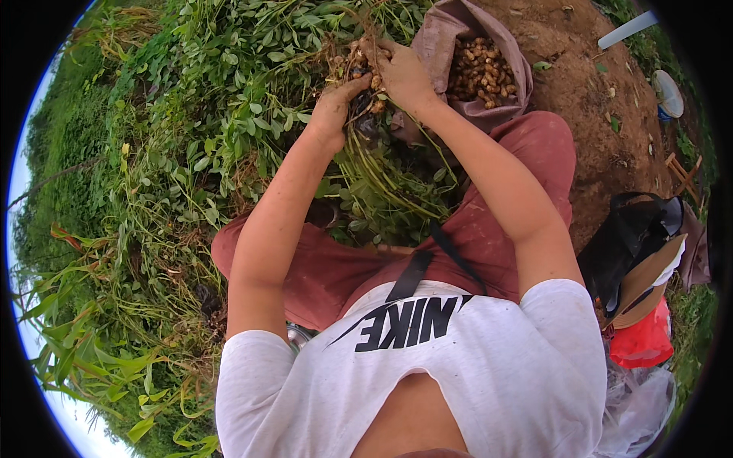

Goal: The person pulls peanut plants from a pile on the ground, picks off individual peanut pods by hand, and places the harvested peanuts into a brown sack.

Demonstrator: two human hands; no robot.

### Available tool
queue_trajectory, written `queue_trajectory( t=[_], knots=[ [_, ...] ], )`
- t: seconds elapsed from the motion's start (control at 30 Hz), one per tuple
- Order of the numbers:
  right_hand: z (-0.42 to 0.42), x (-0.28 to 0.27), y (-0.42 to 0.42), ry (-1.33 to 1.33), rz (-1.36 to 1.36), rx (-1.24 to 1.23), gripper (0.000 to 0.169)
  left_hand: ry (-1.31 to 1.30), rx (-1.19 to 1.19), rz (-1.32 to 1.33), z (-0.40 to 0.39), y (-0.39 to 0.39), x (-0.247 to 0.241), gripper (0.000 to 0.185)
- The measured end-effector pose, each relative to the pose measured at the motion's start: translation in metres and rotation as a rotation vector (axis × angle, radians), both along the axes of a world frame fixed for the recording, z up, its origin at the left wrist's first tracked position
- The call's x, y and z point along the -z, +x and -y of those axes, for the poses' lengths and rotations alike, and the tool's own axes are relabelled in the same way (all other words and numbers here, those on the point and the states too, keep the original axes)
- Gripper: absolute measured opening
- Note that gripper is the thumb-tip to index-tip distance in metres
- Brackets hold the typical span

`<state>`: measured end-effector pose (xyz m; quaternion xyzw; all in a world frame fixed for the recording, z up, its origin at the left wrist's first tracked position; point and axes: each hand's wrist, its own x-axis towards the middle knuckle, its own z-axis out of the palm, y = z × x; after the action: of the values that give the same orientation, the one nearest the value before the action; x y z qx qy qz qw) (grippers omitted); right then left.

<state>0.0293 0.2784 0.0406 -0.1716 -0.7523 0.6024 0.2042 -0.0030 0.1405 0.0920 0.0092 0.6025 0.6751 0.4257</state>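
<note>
My left hand (pixel 338 106) and my right hand (pixel 405 74) meet at the top middle, around the root end of a pulled peanut plant. Peanut pods (pixel 376 82) and brown roots show between the fingers. The plant's green stems (pixel 381 172) hang back towards my lap, with leaves between my bent legs. Just right of my right hand stands a brownish woven sack (pixel 518 63), its mouth rolled wide, holding many soil-stained peanuts (pixel 481 71). Parts of the fingers are hidden by the roots and pods.
A large heap of leafy peanut plants (pixel 229 97) lies ahead and to the left. Bare brown soil (pixel 607 126) is at the right, with a white tub (pixel 669 94) beyond. Near my right side are a black bag (pixel 618 246), a red plastic bag (pixel 644 338) and clear plastic (pixel 635 406).
</note>
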Motion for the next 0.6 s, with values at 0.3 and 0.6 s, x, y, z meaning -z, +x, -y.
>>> queue_trajectory(
  t=[0.3,0.6],
  knots=[
    [0.002,-0.009,0.002,0.662,-0.010,0.215,0.031,0.046,-0.223,-0.052,-0.013,0.008,0.016,0.020],
    [-0.001,0.000,-0.004,0.248,0.020,0.078,0.036,-0.045,-0.311,-0.153,-0.014,0.011,0.015,0.020]
  ],
)
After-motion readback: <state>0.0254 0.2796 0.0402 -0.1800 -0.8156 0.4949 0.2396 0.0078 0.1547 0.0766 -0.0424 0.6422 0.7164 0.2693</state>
